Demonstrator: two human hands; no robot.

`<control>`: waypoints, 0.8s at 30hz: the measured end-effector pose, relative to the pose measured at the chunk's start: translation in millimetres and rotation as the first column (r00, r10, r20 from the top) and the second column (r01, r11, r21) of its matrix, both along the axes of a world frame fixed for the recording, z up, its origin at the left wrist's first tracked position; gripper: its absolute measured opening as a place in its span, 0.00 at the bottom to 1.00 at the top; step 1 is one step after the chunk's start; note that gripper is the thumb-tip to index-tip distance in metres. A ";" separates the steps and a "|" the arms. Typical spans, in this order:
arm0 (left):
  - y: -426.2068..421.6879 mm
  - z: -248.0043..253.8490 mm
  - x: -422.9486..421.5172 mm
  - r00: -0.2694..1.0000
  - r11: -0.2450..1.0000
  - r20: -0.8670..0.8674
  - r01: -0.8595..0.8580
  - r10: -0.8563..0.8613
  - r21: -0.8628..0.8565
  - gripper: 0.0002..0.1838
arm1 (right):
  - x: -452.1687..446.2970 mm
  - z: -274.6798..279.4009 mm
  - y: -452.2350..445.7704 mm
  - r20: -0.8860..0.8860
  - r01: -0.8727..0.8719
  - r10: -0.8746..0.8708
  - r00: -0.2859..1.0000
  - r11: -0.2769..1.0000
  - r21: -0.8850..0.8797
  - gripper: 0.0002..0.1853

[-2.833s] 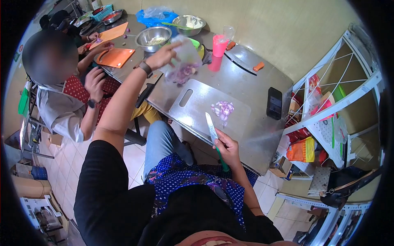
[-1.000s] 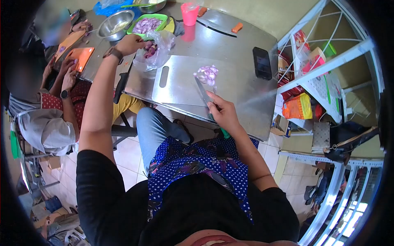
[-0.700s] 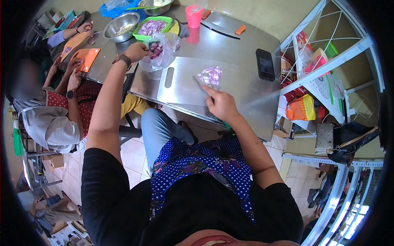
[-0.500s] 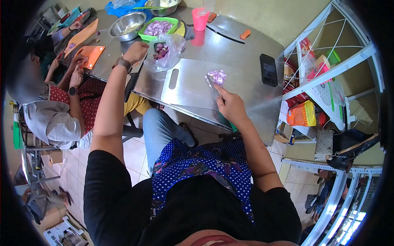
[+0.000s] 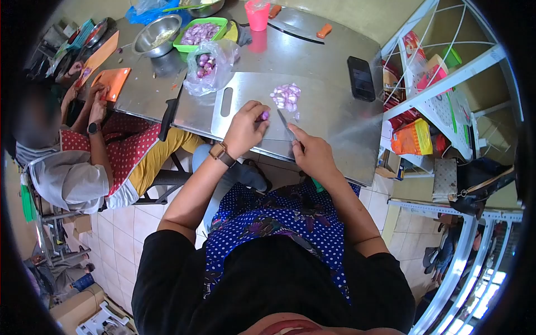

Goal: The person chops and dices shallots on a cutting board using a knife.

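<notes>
My left hand (image 5: 244,131) is closed over the front of a metal cutting board (image 5: 248,84), its fingers pinching a small purple shallot (image 5: 264,115). Gripped in my right hand (image 5: 314,153) is a knife (image 5: 283,118), its blade pointing up and left, close to the shallot. Whether the blade touches the shallot I cannot tell. Just beyond the blade lies a pile of cut shallot pieces (image 5: 286,96). A clear plastic bag (image 5: 219,66) holding several whole shallots (image 5: 205,68) rests at the board's back left corner.
A green tray (image 5: 177,43) of cut shallots and a steel bowl (image 5: 148,46) stand at the back left. A pink cup (image 5: 258,17) is behind the board, a phone (image 5: 361,79) to the right. A black handle (image 5: 167,120) juts over the left edge. Another person's hands work at an orange board (image 5: 116,84).
My left hand has come from beside the plastic bag to the board, now with a shallot in its fingers. The knife has moved slightly back from the cut pieces. The view has shifted a little.
</notes>
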State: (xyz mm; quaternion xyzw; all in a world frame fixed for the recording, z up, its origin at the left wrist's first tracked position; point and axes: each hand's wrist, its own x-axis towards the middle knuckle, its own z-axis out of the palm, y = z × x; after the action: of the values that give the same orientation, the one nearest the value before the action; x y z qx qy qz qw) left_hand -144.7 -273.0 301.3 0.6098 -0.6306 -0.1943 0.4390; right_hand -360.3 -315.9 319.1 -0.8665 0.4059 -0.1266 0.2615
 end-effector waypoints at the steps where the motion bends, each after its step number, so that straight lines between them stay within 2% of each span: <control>1: -1.4 -6.0 -2.3 0.997 0.997 0.074 -0.032 0.038 -0.069 0.16 | -1.4 -0.5 1.1 -0.003 -0.006 0.006 1.000 1.000 -0.008 0.24; 2: -2.2 -7.3 -4.4 0.986 0.988 0.144 -0.061 0.081 -0.139 0.16 | -2.8 -1.2 1.6 -0.006 -0.013 0.013 1.000 1.000 -0.015 0.24; 3: -1.9 -7.5 -3.9 0.987 0.989 0.145 -0.055 0.075 -0.138 0.16 | -4.3 -2.8 1.5 -0.006 -0.007 0.007 1.000 1.000 -0.013 0.24; 6: 4.6 0.5 -4.2 0.990 0.990 -0.037 -0.136 0.136 0.023 0.12 | -5.1 -5.8 2.7 0.035 -0.003 0.003 0.999 1.000 -0.008 0.25; 7: 4.9 2.5 -3.5 0.990 0.990 -0.032 -0.135 0.136 0.027 0.12 | -3.8 -3.8 3.8 0.040 -0.003 0.003 0.999 1.000 0.003 0.24; 10: 5.9 5.2 -2.7 0.997 0.997 0.002 -0.075 0.075 -0.023 0.08 | -1.0 -6.4 6.1 0.054 -0.029 0.030 0.998 0.999 -0.019 0.24; 12: 5.5 5.7 -5.3 0.997 0.997 -0.041 -0.072 0.071 -0.015 0.06 | -0.5 -7.8 6.4 0.060 -0.055 0.058 0.997 0.997 -0.057 0.25; 16: 1.5 1.9 -8.5 0.997 0.997 -0.033 -0.072 0.072 0.006 0.05 | 0.3 -13.7 6.5 0.088 -0.056 0.064 0.994 0.994 -0.094 0.24; 24: -2.8 1.2 -14.3 0.995 0.992 0.032 -0.093 0.096 -0.091 0.05 | 4.8 -21.5 5.9 0.121 -0.054 0.070 0.990 0.990 -0.131 0.25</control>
State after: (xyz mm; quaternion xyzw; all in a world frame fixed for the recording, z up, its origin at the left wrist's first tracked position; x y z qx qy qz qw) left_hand -159.0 -275.8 302.5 0.6222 -0.6170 -0.1337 0.4630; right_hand -355.6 -310.0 297.6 -0.8841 0.3523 -0.1983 0.2345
